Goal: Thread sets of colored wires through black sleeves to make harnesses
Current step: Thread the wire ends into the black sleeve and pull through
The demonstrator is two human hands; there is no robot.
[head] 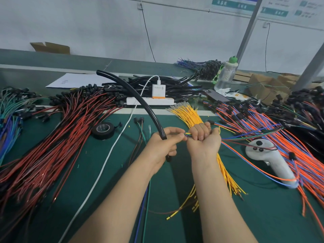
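– While the left hand (162, 149) curls round the long black rubbery sleeve (154, 118) near its lower mouth, where is the wire set?

– Clamped in the right hand (204, 140), a fist closed on the mixed-colour wire bundle (186, 135). Only short tips stick out toward the left fingers, just beside the sleeve's mouth. I see nothing threaded yet.

– How will it all handle?

– Light and floppy, I'd judge. Thin wires buckle when pushed, so pinch close to the tips and keep them flush. The sleeve holds its arc in the air, so it is stiffish but bendable; a grip near the mouth steadies it.

– Anything in the way?

– Loose yellow wires (190, 116) lie right under the hands. Orange-and-blue wires (259, 123) crowd the right, draped over a white handheld controller (263, 155), and the bundle's tails could snag there. A black tape roll (103, 131) and a white charging cable (112, 151) lie to the left, apart.
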